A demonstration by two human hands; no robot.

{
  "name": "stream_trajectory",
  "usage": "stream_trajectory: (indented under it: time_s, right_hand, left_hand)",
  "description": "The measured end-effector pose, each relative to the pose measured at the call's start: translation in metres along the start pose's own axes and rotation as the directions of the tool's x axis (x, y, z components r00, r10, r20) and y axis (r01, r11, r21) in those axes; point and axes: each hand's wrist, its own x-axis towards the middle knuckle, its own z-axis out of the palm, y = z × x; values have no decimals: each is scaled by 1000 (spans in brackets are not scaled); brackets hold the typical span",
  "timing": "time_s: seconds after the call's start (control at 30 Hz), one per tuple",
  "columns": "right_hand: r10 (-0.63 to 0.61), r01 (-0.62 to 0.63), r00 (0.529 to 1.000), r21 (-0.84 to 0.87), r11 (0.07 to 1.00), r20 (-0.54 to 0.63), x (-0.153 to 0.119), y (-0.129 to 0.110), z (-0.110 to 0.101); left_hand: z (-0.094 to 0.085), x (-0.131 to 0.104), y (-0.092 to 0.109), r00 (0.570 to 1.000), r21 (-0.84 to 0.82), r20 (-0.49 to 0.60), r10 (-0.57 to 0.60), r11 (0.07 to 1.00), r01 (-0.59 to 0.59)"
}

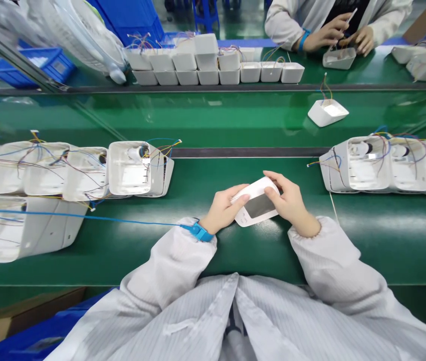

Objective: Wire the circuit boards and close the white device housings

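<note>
Left hand (225,208) and right hand (287,198) are pinching a white rounded plastic panel with a grey window (255,189) at 12 over the green bench (250,258); thumbs on face, fingers bracing behind, probably keeping the window readable. Open white plastic housings (157,175) at 10 and 2 are containing white cylinders (359,149) and multicoloured wires (388,136), likely queued within reach. Farther, at 1, a white wedge-shaped plastic shell (320,116) is holding more wires.

Assembly workshop: green workbench (250,260), rowed wired housings (158,175).
</note>
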Motion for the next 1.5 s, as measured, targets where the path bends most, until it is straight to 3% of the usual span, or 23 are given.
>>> stream_trajectory:
  time_s: [0.17,0.33,0.5,0.87,1.23,1.4,1.5]
  right_hand:
    - [-40,40,999,-4,999,21,0,-4,-2]
    - [-37,33,998,-65,997,-52,-4,-10,-1]
    - [-100,83,987,-135,987,-124,-6,-13,2]
    - [-186,168,979,-202,965,-77,-4,-18,-5]
    - [-150,137,985,-143,980,-86,-2,-9,-3]
    - [-55,52,995,-37,998,-85,-1,-1,3]
    - [-24,22,999,-52,998,-43,-1,3,6]
  left_hand:
    - [4,-6,4,993,128,-60,97,988,-89]
    - [8,-11,12,982,363,12,186,915,-178]
    - [9,-12,16,977,438,43,209,875,-207]
    - [13,-16,12,960,444,66,271,854,-272]
    - [18,-20,12,960,482,29,278,837,-257]
    - [15,-14,10,983,299,-28,180,940,-164]
    - [14,-9,4,986,147,-150,77,988,-54]
